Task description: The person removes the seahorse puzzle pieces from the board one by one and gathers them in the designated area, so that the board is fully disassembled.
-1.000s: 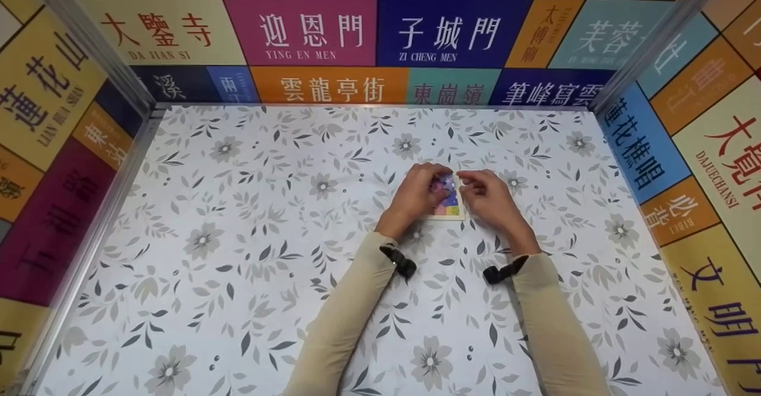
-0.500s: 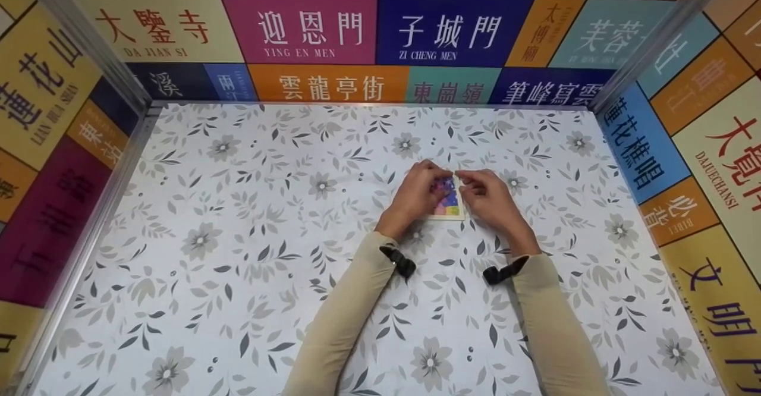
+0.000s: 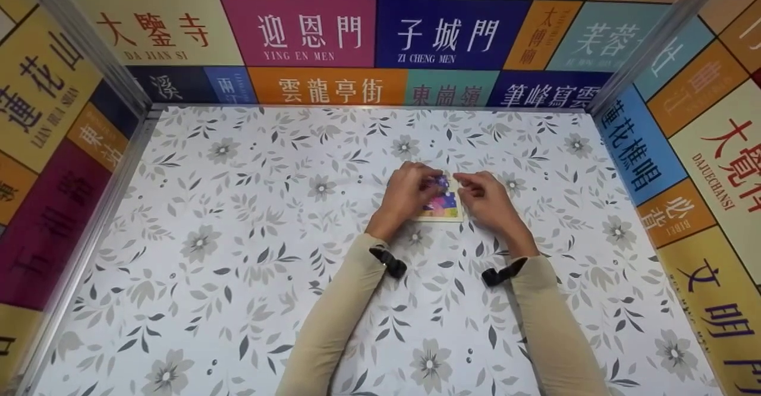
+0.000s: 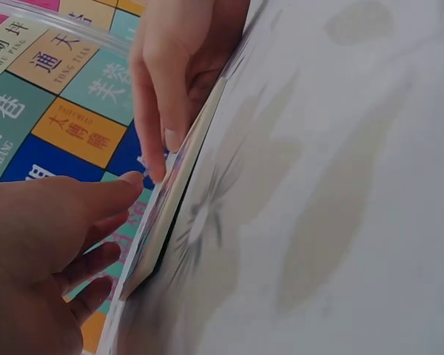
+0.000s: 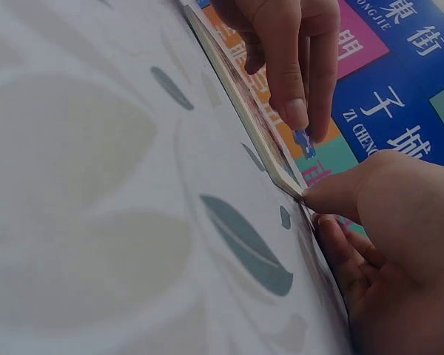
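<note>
A small jigsaw puzzle (image 3: 441, 210) with a purple, blue and pink picture and a cream border lies flat on the patterned cloth. My left hand (image 3: 405, 191) is over its left side and hides part of the picture. Between the left thumb and finger I pinch a small blue puzzle piece (image 5: 304, 144), raised off the board in the right wrist view. A pale patch shows at the picture's upper right. My right hand (image 3: 489, 201) holds the board's upper right corner, thumb (image 5: 327, 197) against the edge and the other fingers curled.
White cloth (image 3: 250, 301) with grey flowers and leaves covers the table. Panels with coloured blocks of lettering (image 3: 303, 30) stand behind and at both sides, joined by clear corner strips. Each wrist wears a black camera (image 3: 387, 262).
My left hand has shifted a little left with the blue piece, uncovering more of the picture and a pale patch at upper right. The right hand stays at the corner.
</note>
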{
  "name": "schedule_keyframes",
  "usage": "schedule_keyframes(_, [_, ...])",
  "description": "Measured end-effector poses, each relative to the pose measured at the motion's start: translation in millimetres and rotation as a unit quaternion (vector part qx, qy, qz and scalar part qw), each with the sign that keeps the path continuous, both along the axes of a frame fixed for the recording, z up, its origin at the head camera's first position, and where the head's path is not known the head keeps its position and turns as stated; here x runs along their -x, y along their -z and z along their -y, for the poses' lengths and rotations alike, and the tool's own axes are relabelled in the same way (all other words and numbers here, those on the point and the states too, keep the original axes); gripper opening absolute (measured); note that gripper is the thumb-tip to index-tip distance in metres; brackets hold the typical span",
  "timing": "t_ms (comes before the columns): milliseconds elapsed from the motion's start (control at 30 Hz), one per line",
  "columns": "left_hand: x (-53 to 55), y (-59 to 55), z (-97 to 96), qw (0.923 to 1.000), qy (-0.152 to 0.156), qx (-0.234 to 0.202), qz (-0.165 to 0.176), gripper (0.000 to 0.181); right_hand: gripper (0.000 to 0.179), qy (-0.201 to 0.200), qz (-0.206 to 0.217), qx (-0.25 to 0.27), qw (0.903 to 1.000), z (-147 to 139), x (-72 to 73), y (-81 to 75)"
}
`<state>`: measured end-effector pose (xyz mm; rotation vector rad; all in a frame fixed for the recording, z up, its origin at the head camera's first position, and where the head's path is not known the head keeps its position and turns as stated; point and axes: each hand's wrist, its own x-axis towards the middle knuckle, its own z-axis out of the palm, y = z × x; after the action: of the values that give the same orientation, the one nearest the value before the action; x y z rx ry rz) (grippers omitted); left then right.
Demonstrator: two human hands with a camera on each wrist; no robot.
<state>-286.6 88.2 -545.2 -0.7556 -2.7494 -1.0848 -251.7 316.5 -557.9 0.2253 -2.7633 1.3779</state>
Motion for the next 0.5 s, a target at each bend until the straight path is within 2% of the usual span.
schedule_keyframes(100, [1.4, -1.5, 9.5, 0.9999, -0.003, -0.015, 0.007, 0.034, 0.040, 0.000, 0.015, -0.001, 0.9999, 0.4, 0.6, -0.7])
schedule_keyframes(233, [2.4, -5.1, 23.4, 0.9993, -0.012, -0.030, 0.019, 0.035, 0.050, -0.001, 0.038, -0.001, 0.9993, 0.6, 1.1, -2.7])
schedule_keyframes(500, [4.1, -5.8, 51.5, 0.9975, -0.022, -0.063, 0.024, 0.034, 0.055, 0.008, 0.053, -0.014, 0.9985, 1.3, 0.3, -3.9])
